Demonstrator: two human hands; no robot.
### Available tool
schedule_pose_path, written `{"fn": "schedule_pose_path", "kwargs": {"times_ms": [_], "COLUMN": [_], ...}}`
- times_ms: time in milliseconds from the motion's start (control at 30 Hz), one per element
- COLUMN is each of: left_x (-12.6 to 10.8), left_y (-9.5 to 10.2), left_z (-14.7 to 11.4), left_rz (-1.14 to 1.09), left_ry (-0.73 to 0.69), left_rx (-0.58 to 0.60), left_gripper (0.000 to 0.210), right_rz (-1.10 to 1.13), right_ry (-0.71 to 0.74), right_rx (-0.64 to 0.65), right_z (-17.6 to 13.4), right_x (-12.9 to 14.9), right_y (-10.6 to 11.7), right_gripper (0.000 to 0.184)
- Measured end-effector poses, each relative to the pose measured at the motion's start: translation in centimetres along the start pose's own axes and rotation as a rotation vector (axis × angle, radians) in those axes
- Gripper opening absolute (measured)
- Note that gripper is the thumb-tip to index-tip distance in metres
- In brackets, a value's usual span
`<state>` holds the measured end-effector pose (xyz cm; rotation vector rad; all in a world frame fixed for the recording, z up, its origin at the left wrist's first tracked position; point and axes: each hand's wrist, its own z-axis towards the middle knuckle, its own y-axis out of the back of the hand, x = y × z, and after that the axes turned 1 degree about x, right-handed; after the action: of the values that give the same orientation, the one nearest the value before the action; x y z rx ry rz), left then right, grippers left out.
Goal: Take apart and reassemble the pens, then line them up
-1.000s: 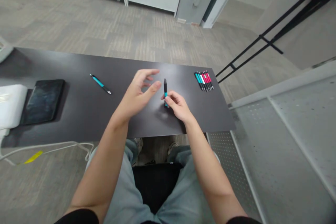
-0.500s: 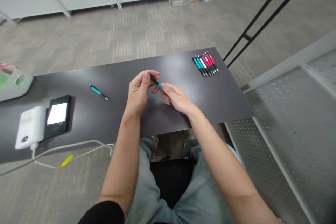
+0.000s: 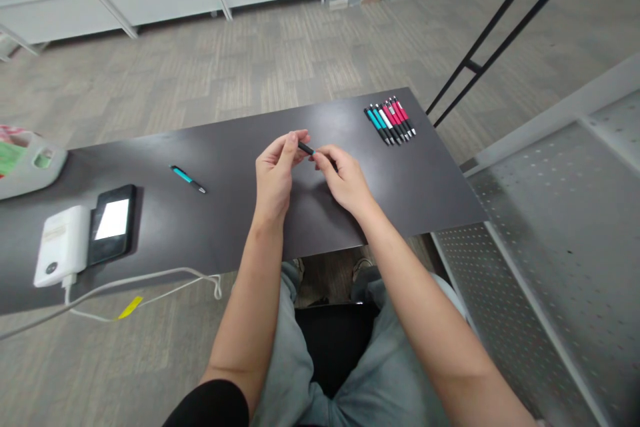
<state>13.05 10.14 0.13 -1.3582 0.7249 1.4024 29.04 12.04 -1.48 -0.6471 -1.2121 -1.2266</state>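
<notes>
Over the middle of the dark table (image 3: 240,147), both my hands grip one pen (image 3: 305,147). Only its black section shows between my fingers; the rest is covered. My left hand (image 3: 277,170) pinches the pen's left end between thumb and fingers. The fingers of my right hand (image 3: 343,177) are closed around its other end. A teal and black pen (image 3: 187,179) lies alone on the tabletop to the left of my hands. At the far right, several pens (image 3: 390,121) in teal, white and pink lie side by side in a slanted row.
On the left are a white power bank (image 3: 63,247) and a black phone (image 3: 113,223) with a lit screen. A white cable (image 3: 150,275) with a yellow tag hangs along the near edge. A white plastic container (image 3: 47,163) stands at far left; a perforated metal panel (image 3: 560,213) is at right.
My hands have shifted slightly right and away from me with the pen. The right-hand fingers now cover the teal part that showed before. The other pens lie as they were.
</notes>
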Motion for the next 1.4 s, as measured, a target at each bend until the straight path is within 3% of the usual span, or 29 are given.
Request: {"fn": "schedule_pose_path", "kwargs": {"times_ms": [300, 500, 600, 733, 900, 1067, 1167, 1267, 1400], "left_x": [-0.4, 0.2, 0.0, -0.9, -0.8, 0.2, 0.5, 0.2, -1.2], "left_y": [0.9, 1.5, 2.4, 5.0, 8.6, 9.8, 10.2, 10.4, 8.9], "left_z": [-0.2, -0.1, 0.5, 1.3, 1.6, 1.8, 1.9, 1.8, 1.3], "left_rz": [0.078, 0.134, 0.191, 0.44, 0.81, 1.049, 1.062, 1.03, 0.731], "left_ry": [0.037, -0.016, -0.042, -0.1, -0.018, 0.052, 0.081, 0.09, -0.097], "left_rx": [-0.017, -0.068, -0.112, -0.113, -0.014, 0.039, 0.054, 0.061, 0.116], "left_gripper": [0.05, 0.044, 0.041, 0.028, 0.009, 0.005, 0.008, 0.026, 0.049], "right_rz": [-0.023, -0.006, -0.027, -0.031, -0.054, -0.051, -0.048, -0.044, 0.055], "right_ry": [0.005, 0.023, -0.015, -0.087, -0.101, -0.087, -0.1, -0.102, -0.109], "right_rx": [0.031, 0.051, 0.005, -0.006, -0.018, -0.012, 0.009, 0.031, 0.092], "right_z": [0.6, 0.5, 0.5, 0.7, 0.7, 0.8, 0.8, 0.9, 0.9], "right_x": [-0.6, -0.9, -1.0, -1.1, -1.1, -1.4, -1.8, -2.3, -2.0], "right_y": [0.0, 0.0, 0.4, 1.0, 1.9, 2.1, 1.9, 1.7, 1.0], "right_gripper": [0.058, 0.041, 0.049, 0.068, 0.071, 0.068, 0.068, 0.065, 0.062]}}
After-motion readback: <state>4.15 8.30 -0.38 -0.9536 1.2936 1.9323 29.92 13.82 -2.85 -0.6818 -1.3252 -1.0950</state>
